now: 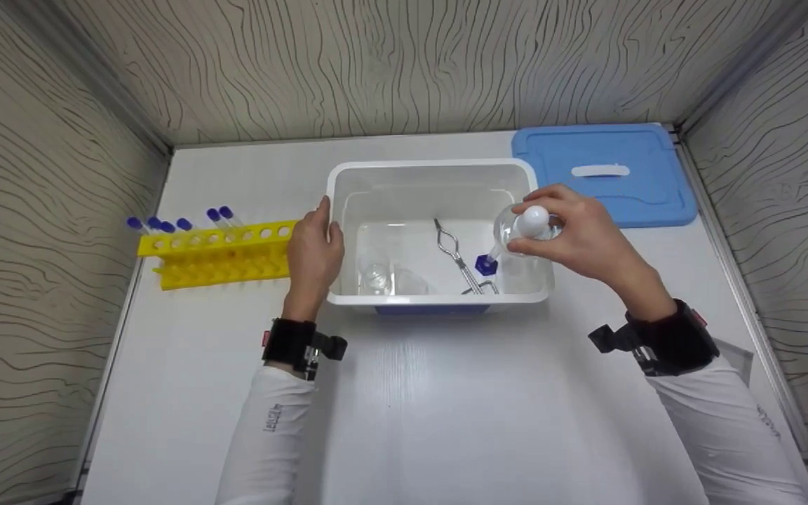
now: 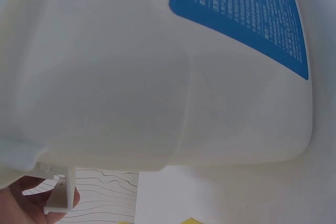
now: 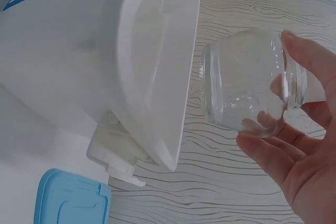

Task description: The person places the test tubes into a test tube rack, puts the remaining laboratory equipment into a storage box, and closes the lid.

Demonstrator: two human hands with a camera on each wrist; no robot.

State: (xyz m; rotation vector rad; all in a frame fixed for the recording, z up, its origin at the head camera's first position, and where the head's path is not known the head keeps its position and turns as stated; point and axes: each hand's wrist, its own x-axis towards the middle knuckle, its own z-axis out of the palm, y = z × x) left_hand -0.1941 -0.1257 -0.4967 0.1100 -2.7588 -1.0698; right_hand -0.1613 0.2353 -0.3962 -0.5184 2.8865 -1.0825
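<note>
A white plastic bin stands mid-table. My left hand rests against its left wall with fingers straight and the thumb at the rim; in the left wrist view only a fingertip shows beside the bin's labelled wall. My right hand grips a clear glass jar on its side just above the bin's right rim. In the right wrist view the jar sits between fingers and thumb, right beside the bin's rim.
Inside the bin lie metal tongs, a blue-capped tube and small glassware. A yellow rack with several blue-capped tubes stands to the left. A blue lid lies at the back right. Patterned walls enclose the table.
</note>
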